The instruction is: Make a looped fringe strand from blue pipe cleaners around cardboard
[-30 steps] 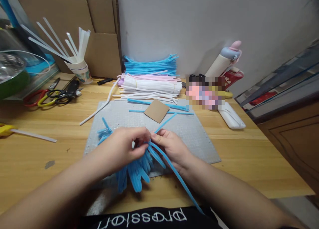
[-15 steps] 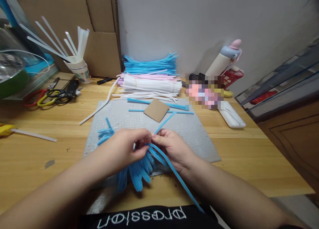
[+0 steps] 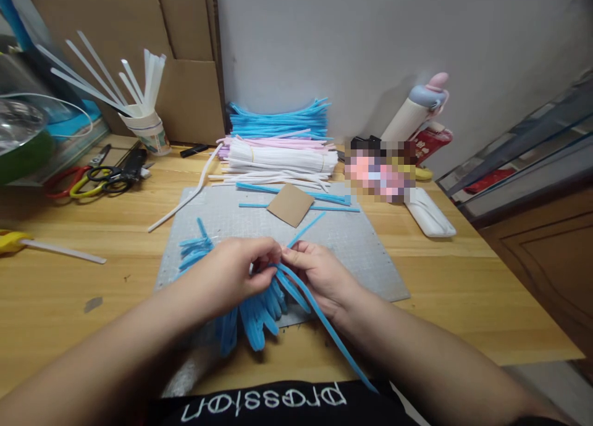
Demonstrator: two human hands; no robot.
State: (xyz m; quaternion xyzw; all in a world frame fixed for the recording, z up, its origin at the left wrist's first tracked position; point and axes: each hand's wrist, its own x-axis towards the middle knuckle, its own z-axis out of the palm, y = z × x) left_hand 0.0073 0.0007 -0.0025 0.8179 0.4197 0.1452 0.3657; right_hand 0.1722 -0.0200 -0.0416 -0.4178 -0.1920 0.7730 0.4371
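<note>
My left hand (image 3: 236, 275) is closed around a bundle of looped blue pipe cleaners (image 3: 252, 321) that fans out below it and pokes out at its left. My right hand (image 3: 319, 275) pinches a single long blue pipe cleaner (image 3: 331, 333) right against the bundle; one end points up and away, the other trails down towards my body. Both hands meet over the near edge of a grey mat (image 3: 365, 253) on the wooden table (image 3: 463, 302).
A brown card piece (image 3: 291, 205) and loose blue pipe cleaners (image 3: 340, 199) lie on the mat. Behind are stacks of white, pink and blue pipe cleaners (image 3: 282, 142). Scissors (image 3: 99, 179), a cup of white strips (image 3: 148, 126) and cardboard (image 3: 185, 62) stand left; a bottle (image 3: 414, 114) and white case (image 3: 430, 215) right.
Almost nothing has changed: both hands stay on the bundle, with only slight shifts of the fingers and of the long pipe cleaner's far end.
</note>
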